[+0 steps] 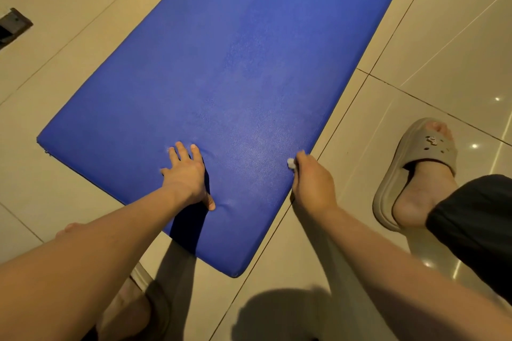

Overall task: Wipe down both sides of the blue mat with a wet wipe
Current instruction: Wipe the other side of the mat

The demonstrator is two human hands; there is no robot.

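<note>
Arms (83, 257) are stretched out to the mat (235, 63), which is pressed by the flat left hand (185, 174). Wipe (291, 164) is gripped in the right hand (313, 183) at its edge.

No text, label, brand, number or sign can be read anywhere in view.

- Mat (235, 77): plain blue cover, no print or tag legible.
- Slipper (388, 188): small charms (430, 140) on the strap, shapes only, too small to show any lettering.
</note>
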